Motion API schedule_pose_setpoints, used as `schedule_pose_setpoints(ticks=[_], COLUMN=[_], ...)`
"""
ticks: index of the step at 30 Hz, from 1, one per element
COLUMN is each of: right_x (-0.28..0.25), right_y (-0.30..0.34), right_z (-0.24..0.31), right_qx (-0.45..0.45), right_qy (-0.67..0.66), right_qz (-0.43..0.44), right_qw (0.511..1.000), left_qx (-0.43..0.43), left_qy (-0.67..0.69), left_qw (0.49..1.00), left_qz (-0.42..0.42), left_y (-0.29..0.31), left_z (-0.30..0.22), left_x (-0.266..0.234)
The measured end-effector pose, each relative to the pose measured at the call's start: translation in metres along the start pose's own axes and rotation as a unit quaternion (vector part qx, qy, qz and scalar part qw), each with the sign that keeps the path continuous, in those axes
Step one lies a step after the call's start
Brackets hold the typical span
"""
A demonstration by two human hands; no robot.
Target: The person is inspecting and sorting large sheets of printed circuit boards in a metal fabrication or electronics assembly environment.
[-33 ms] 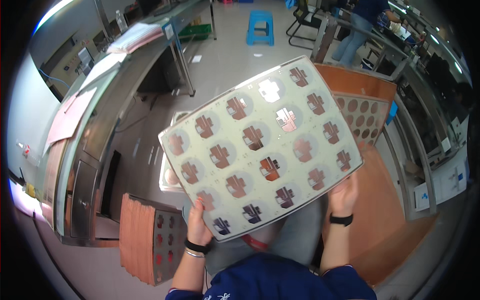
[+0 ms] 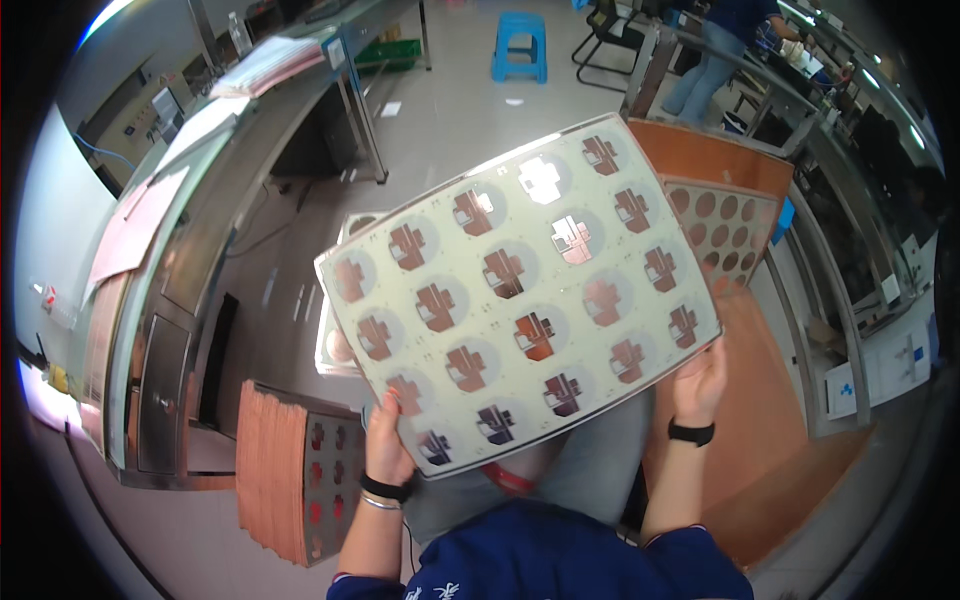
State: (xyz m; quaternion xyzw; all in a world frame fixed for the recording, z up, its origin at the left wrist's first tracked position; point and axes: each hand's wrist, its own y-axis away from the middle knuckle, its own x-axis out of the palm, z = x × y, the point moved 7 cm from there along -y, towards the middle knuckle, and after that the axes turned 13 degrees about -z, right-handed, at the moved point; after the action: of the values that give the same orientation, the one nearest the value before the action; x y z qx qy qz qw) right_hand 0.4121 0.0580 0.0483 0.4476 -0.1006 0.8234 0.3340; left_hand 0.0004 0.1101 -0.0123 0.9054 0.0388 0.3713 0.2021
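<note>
Navy cloth, the wearer's shirt (image 2: 540,555), fills the lower edge, above it the grey trousers (image 2: 612,455) of the seated lap. Both forearms reach forward, a black band (image 2: 386,488) on the left wrist and another on the right. The left hand (image 2: 386,440) grips the left part of the near edge of a pale green board (image 2: 518,297), thumb flat on its upper face, the other fingers hidden beneath. The right hand (image 2: 701,382) holds the right-hand corner of that edge; how far its fingers reach underneath I cannot tell. The board is held up over the lap, slanting so its right end lies farther away, with four rows of five coppery patches, two of them shining brightly.

On the floor to the left stands a thick stack of copper-coloured sheets (image 2: 272,472). To the right lies a large brown panel (image 2: 745,385), and beyond it leans a plate with round holes (image 2: 722,228). Partly behind the board's left end sit some white trays (image 2: 335,352). A long desk along the left carries pink papers (image 2: 140,225). Farther off are a blue stool (image 2: 519,48), a black chair (image 2: 605,48) and a person in jeans (image 2: 718,60).
</note>
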Motion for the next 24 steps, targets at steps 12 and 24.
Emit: schedule_pose_setpoints(ticks=[12,24], right_x=[0.005,-0.007], right_y=[0.001,-0.003], right_z=[0.012,-0.003], right_qx=[0.006,0.005], right_qy=[0.377,0.414], right_qz=[0.105,0.099], right_qw=[0.920,0.905], left_qx=[0.072,0.101], left_qy=[-0.189,-0.206], left_qw=[0.969,0.964], left_qz=[-0.138,-0.132], left_y=[-0.029,-0.023], left_z=[-0.035,-0.049], left_x=[-0.051,-0.070])
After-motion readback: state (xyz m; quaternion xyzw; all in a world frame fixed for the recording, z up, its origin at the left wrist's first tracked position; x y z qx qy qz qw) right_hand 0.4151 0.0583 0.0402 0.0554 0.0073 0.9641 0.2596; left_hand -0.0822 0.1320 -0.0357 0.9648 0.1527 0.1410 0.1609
